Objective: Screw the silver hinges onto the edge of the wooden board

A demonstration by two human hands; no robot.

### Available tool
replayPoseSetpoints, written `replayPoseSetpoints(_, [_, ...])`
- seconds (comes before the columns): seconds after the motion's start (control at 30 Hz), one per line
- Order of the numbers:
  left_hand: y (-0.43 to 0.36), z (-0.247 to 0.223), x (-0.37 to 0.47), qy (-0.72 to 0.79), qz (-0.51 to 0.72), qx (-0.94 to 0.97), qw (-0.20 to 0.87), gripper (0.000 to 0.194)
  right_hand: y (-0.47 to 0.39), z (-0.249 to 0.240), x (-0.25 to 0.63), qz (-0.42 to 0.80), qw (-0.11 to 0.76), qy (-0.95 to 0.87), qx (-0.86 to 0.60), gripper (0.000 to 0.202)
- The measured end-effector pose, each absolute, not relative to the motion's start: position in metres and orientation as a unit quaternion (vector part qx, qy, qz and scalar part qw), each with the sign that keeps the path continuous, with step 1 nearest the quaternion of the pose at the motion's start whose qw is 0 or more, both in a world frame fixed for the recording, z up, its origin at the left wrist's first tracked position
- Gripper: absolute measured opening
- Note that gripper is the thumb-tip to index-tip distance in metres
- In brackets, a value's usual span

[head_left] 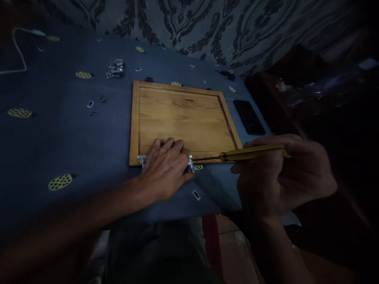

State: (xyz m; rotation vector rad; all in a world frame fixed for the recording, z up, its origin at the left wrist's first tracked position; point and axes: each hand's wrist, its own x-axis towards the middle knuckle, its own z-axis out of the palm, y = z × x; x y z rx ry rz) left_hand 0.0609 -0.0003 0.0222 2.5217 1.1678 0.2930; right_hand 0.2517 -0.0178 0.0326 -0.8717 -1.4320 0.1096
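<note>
Two metal fittings [191,163] along near edge of wooden panel [186,118]. Between: left hand [167,169], fingers bunched, grip unclear. In right hand [287,179], fingers curled: yellow screwdriver [251,152].

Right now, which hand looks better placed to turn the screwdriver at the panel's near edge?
Likely the right hand: it holds the yellow screwdriver, whose tip is by a metal fitting. The left hand lies across the wooden panel, perhaps steadying it.
</note>
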Motion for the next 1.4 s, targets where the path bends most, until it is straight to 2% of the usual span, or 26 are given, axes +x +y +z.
replayPoseSetpoints(0.43, [0.001, 0.026, 0.063, 0.418, 0.084, 0.886, 0.180, 0.035, -0.018, 0.030, 0.246, 0.094, 0.656, -0.638, -0.392, 0.022])
replayPoseSetpoints(0.7, [0.000, 0.024, 0.062, 0.417, 0.092, 0.887, 0.173, 0.034, -0.019, 0.033, 0.247, 0.132, 0.628, -0.681, -0.354, 0.041])
replayPoseSetpoints(0.87, [0.000, 0.025, 0.062, 0.416, 0.089, 0.888, 0.177, 0.035, -0.022, 0.037, 0.247, 0.158, 0.623, -0.663, -0.383, 0.030])
replayPoseSetpoints(1.1, [0.000, 0.023, 0.061, 0.412, 0.100, 0.889, 0.176, 0.034, -0.024, 0.046, 0.249, 0.182, 0.573, -0.677, -0.424, 0.020])
replayPoseSetpoints(1.4, [0.000, 0.024, 0.061, 0.410, 0.098, 0.890, 0.175, 0.033, -0.019, 0.041, 0.244, 0.139, 0.608, -0.660, -0.419, 0.012])
